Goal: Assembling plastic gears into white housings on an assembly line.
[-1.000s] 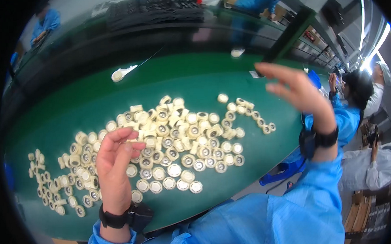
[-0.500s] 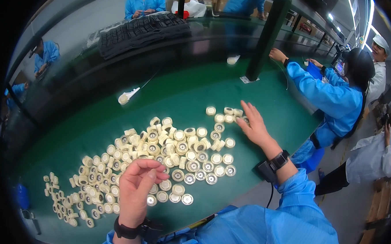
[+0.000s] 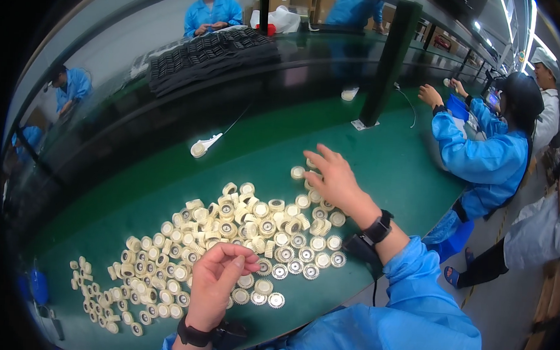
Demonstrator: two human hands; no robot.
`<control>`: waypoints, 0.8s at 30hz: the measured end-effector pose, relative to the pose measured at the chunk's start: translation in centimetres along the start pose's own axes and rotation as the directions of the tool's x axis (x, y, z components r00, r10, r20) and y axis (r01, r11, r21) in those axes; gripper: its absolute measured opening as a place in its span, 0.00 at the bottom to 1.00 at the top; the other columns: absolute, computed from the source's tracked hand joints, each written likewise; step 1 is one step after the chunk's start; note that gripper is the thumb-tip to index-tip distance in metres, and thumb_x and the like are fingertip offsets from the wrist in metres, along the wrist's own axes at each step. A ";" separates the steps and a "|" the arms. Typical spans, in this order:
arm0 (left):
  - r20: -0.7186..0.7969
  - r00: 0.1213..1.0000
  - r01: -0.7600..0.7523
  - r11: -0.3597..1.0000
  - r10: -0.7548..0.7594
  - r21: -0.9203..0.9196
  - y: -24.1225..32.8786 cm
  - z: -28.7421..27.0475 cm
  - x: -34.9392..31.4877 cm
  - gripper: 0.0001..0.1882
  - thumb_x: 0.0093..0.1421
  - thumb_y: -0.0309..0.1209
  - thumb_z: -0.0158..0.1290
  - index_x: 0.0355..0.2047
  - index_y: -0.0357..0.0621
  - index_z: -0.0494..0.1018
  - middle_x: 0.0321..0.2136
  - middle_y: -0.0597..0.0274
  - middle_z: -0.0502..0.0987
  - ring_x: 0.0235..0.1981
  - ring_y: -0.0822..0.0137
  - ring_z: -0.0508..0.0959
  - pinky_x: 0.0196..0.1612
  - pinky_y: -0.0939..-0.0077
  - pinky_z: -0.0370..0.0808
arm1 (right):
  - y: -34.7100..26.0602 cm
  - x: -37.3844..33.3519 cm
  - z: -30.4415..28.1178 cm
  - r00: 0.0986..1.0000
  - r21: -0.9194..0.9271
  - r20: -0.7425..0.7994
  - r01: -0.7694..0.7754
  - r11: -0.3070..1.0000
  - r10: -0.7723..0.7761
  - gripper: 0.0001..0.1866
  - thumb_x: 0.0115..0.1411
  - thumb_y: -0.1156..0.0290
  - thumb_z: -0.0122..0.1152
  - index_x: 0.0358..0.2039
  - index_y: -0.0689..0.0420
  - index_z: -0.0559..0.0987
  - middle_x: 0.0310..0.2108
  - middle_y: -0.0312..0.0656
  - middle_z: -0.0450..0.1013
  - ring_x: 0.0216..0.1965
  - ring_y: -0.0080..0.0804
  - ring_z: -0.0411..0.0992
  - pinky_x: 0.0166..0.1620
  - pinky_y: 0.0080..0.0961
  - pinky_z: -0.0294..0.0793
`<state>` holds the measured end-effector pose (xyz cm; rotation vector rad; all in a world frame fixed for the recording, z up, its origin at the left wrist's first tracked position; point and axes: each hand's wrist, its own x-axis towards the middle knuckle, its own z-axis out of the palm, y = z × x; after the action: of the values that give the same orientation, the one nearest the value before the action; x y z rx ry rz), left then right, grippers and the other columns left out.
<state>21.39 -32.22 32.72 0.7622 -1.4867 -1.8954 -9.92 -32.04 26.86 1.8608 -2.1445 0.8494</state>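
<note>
Many cream-coloured toothed gear wheels (image 3: 228,228), some with metal centres, lie in a loose heap on the green tabletop (image 3: 388,162). My right hand (image 3: 335,181) reaches over the small group at the heap's far right end, its fingers spread and bent. A gear (image 3: 298,173) lies just left of those fingers, and others are partly covered by the hand. Over the near edge of the heap, my left hand (image 3: 218,284) has its fingers curled toward the thumb. Whatever it may hold inside is hidden.
Beyond the heap lies a white holder with a round cream piece (image 3: 199,149) and a thin cable; a similar piece (image 3: 349,94) sits farther back. A dark post (image 3: 390,67) rises from the table. Black trays (image 3: 213,54) are stacked behind. A co-worker in blue (image 3: 484,138) works at the right.
My right hand has shifted left, its fingers now more bent over the far gears. My left hand keeps its curled shape. The whole view has moved slightly.
</note>
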 end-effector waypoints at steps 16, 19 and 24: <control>-0.090 0.996 -0.013 0.999 0.015 0.032 -2.0 0.0 0.1 0.08 0.60 0.25 0.49 0.39 0.34 0.71 0.32 0.58 0.77 0.32 0.70 0.77 0.37 0.80 0.73 | -3.9 -0.1 1.6 0.949 0.067 0.267 0.153 0.986 -0.166 0.22 0.51 0.64 0.63 0.43 0.63 0.70 0.53 0.55 0.66 0.56 0.53 0.63 0.54 0.45 0.62; -0.026 0.999 0.026 0.995 -0.023 0.094 -1.7 0.2 -0.1 0.10 0.64 0.30 0.49 0.43 0.38 0.71 0.33 0.62 0.77 0.31 0.74 0.75 0.38 0.81 0.72 | -6.3 -0.6 -1.3 0.963 0.141 0.177 0.179 0.974 -0.203 0.21 0.48 0.67 0.62 0.41 0.64 0.71 0.41 0.49 0.70 0.45 0.47 0.68 0.48 0.43 0.64; -0.129 0.991 -0.032 0.999 0.032 -0.005 -2.0 1.5 -0.5 0.10 0.64 0.27 0.48 0.45 0.38 0.70 0.32 0.63 0.76 0.31 0.76 0.74 0.37 0.84 0.71 | -13.2 -5.0 -4.5 0.934 0.478 -0.063 0.338 0.811 -0.352 0.19 0.47 0.76 0.59 0.42 0.61 0.70 0.33 0.46 0.67 0.35 0.44 0.69 0.39 0.36 0.70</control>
<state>20.34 -30.51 31.08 0.8362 -1.4044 -1.7919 2.62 -26.17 32.12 2.4070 -1.6093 1.3630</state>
